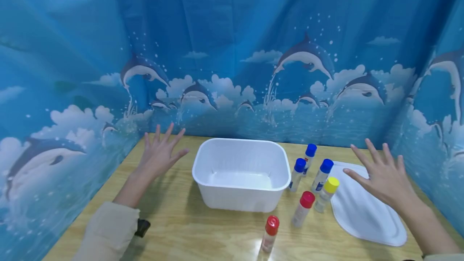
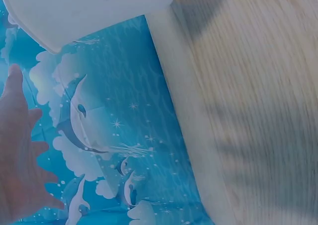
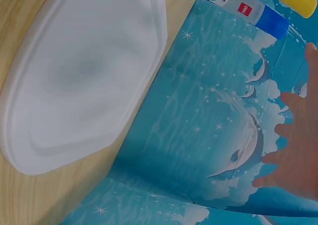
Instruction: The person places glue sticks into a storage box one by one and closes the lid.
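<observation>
Our left hand and right hand spread empty, apart, seemingly pre-grasp; taking the glue bottles between them calls for reaching inward.

You face a blue curtain printed with dolphins and white clouds, running along the back and both sides of your pale wooden table.

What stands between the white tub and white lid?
Three blue-capped bottles, a yellow-capped bottle and a red-capped bottle stand there in the head view.
</observation>
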Demonstrator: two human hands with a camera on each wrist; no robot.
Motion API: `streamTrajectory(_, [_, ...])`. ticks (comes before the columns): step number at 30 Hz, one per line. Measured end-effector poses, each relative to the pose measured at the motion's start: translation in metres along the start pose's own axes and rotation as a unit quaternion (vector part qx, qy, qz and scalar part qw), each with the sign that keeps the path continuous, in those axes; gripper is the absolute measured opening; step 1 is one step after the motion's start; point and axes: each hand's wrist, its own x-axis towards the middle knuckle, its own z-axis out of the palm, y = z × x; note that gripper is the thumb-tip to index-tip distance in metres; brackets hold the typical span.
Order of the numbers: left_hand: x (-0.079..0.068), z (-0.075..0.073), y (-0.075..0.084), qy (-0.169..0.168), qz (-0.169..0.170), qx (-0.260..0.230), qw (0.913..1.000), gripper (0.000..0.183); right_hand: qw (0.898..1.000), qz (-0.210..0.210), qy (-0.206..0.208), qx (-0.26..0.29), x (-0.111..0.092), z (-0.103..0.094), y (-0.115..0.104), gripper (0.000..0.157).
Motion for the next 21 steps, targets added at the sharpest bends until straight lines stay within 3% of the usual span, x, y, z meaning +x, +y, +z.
streamTrajectory(15, [0.007,-0.019,0.019,0.015,0.030,-0.010,0.9994,0.073,0.999,-0.036,0.015,-0.003,0.003,-0.023,-0.024,0.081])
streamTrajectory(21, [0.007,-0.022,0.033,0.022,0.033,-0.055,0.9977,0.072,0.997,-0.074,0.029,0.000,0.003,-0.035,-0.045,0.081])
